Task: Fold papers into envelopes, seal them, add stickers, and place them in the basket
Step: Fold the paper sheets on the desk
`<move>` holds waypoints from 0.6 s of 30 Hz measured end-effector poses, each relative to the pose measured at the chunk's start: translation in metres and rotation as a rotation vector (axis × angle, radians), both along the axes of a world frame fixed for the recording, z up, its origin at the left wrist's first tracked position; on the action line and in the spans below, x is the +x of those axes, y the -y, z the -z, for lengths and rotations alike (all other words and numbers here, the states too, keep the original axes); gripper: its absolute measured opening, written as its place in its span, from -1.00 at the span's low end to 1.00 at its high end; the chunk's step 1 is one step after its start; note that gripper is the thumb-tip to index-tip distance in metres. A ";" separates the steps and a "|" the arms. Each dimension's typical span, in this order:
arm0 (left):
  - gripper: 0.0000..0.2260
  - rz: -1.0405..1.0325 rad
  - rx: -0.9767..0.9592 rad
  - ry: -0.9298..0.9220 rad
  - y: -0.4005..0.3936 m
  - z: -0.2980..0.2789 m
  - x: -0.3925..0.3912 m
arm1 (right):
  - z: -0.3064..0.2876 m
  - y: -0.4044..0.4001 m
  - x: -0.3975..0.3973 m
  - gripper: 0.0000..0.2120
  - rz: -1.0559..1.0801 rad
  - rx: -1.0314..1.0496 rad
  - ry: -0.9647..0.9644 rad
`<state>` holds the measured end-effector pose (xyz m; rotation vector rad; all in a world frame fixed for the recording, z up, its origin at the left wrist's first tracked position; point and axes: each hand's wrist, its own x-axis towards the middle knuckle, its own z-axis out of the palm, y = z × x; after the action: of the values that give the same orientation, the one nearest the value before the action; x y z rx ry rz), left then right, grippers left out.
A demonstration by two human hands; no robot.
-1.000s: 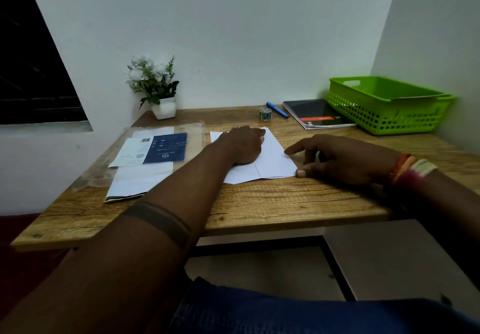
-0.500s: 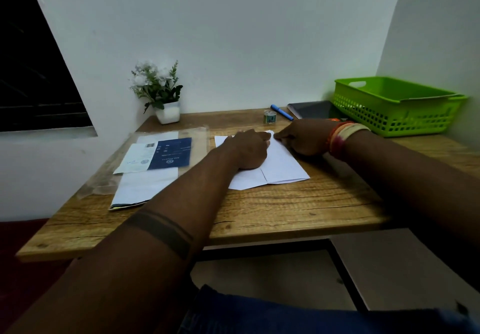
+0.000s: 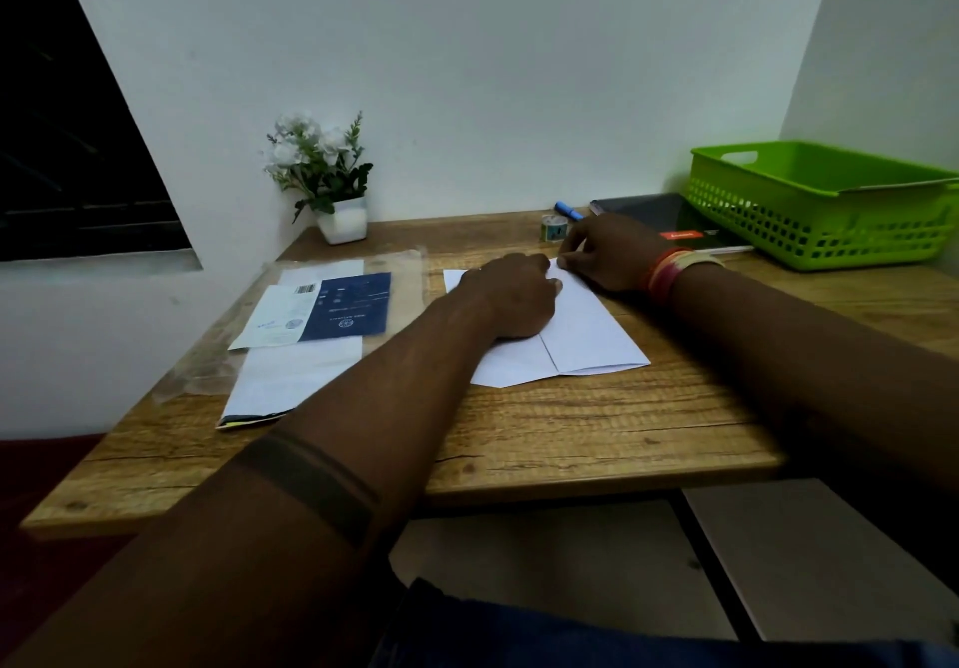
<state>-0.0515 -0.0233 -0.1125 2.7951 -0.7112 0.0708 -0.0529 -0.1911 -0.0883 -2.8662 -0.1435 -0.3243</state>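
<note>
I see white paper [image 3: 586, 340] half-folded, creased on bench [image 3: 571, 428] | left hand [image 3: 514, 299] fingers curled, pressing it | right hand [image 3: 607, 252] fingers pinching far corner

The scene is dim and evenly lit, with a cool, greyish cast on the wall [image 3: 493, 70]. The window [image 3: 67, 148] left of the table [image 3: 571, 434] is black and gives no light. Both forearms nearest the camera read as dark, low-detail masses, and the space under the table's front edge falls into shadow. The white paper [image 3: 586, 335] on the table is the brightest surface (no glare on it). Wide-angle distortion slants the window frame and wall corner. Fine print left of the paper is soft and unreadable.
</note>
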 end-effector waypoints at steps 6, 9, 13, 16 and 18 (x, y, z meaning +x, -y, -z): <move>-0.54 0.014 0.003 0.008 0.003 -0.001 -0.006 | -0.003 0.000 -0.002 -0.81 0.037 0.101 -0.016; -0.55 0.012 0.003 0.020 0.003 0.000 -0.005 | -0.003 -0.001 -0.003 -0.82 0.052 0.092 0.005; -0.58 0.015 0.003 0.027 0.003 0.002 -0.003 | -0.002 -0.002 -0.001 -0.78 0.054 0.065 0.012; -0.57 0.014 0.003 0.025 0.004 0.001 -0.004 | -0.001 -0.002 0.002 -0.77 0.070 0.046 0.014; -0.56 0.017 0.000 0.023 0.003 0.001 -0.004 | -0.001 -0.004 0.000 -0.76 0.072 0.029 0.030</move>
<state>-0.0556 -0.0266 -0.1138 2.7917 -0.7406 0.0998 -0.0533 -0.1875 -0.0874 -2.8436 -0.0412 -0.3806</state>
